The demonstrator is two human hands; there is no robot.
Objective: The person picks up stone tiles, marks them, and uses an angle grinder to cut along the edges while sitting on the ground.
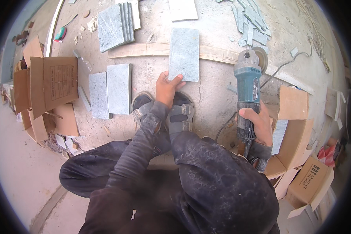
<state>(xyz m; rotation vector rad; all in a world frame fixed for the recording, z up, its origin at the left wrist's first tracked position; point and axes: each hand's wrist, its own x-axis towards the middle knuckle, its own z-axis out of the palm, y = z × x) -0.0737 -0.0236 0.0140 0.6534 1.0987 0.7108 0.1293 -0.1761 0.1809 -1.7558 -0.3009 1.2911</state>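
Note:
My left hand (167,88) pinches the near edge of a grey-green stone tile (184,52), thumb on top. The tile's far part lies over a long wooden strip (152,49) on the concrete. At the right, my right hand (261,123) is wrapped round the black rear body of a teal angle grinder (247,85). Its round disc (261,60) is at the far end, to the right of the grey gear head. Whether the disc is spinning I cannot tell. A dark cord (281,67) trails near the grinder.
Stacked tiles (112,28) lean at the far left, with more tiles (119,89) nearer. Broken offcuts (254,21) are piled at the far right. Open cardboard boxes stand left (56,80) and right (296,136). A green tape measure (60,34) lies far left. My sandalled feet (181,117) are close behind the tile.

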